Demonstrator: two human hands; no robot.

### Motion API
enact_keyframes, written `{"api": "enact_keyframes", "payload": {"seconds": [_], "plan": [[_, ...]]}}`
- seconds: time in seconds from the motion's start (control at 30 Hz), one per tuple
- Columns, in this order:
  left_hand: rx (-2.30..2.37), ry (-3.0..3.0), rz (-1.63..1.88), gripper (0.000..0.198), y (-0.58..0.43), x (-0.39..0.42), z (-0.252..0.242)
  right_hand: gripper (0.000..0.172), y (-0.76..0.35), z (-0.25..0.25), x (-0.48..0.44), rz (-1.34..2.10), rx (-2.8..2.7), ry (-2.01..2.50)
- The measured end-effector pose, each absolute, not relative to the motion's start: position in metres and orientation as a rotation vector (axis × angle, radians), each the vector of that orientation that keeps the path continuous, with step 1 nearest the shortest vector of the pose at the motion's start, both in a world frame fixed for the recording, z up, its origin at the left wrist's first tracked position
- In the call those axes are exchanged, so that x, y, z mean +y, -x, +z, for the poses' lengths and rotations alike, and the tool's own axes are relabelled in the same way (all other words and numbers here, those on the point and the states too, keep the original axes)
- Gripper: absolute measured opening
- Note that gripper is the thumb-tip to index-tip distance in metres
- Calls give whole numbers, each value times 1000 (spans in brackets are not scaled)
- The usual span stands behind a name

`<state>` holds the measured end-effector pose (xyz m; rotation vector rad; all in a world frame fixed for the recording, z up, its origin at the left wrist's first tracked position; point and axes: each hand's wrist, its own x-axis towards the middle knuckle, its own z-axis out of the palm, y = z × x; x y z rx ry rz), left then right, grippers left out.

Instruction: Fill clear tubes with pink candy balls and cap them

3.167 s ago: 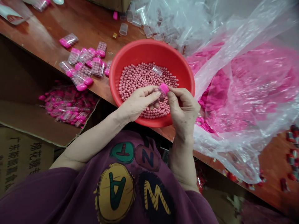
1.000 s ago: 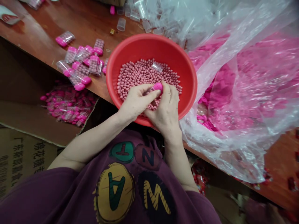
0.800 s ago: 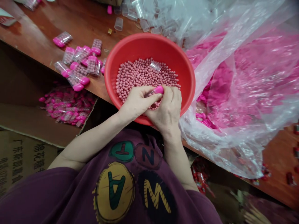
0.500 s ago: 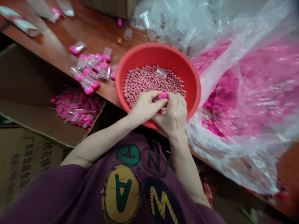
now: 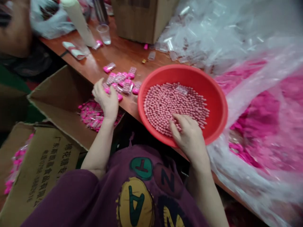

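My left hand (image 5: 106,100) reaches over the table edge at a pile of small clear bottles with bright pink caps (image 5: 127,85), filled with pink beads. Its thumb and fingers are apart, and I see nothing gripped between them. Over the near side of a red plastic bowl (image 5: 221,94) is my right hand (image 5: 190,135), thumb and forefinger apart, fingertips at the pink bead-like pellets (image 5: 165,104). One clear bottle (image 5: 181,89) lies on the pellets toward the far side of the bowl.
An open carton (image 5: 61,91) below the table edge holds many capped bottles. Clear empty bottles (image 5: 189,31) heap at the back; a plastic bag of pink pieces (image 5: 265,126) lies right. A cardboard box (image 5: 134,22) and plastic cup (image 5: 104,33) stand behind. Another person's arm (image 5: 16,31) shows upper left.
My hands were together over the bowl around a pink-capped bottle. They have parted: the left moved to the bottle pile, the right stayed at the bowl. The view has shifted left.
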<state>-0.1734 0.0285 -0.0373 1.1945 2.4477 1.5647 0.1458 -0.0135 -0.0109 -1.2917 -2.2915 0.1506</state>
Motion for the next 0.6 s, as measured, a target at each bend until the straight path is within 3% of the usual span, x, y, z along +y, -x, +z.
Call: {"api": "enact_keyframes", "payload": {"seconds": [0.13,0.27,0.43,0.5,0.6], "plan": [[1878,-1654,1523,33,113,64,-10,35,-143,-7,-15,300,-2341,1412],[1314,-2180,856,29,29,122,9,35,-141,-2,-16,401,-2359,1475],[1310,-2558,10,51,-20,163,-5,33,-138,0,-19,461,-2344,1532],[1341,-2586,-45,54,-24,166,-9,33,-139,-4,-20,433,-2291,1552],[1311,-2455,108,40,-18,165,-6,34,-145,-14,-19,287,-2025,1564]]}}
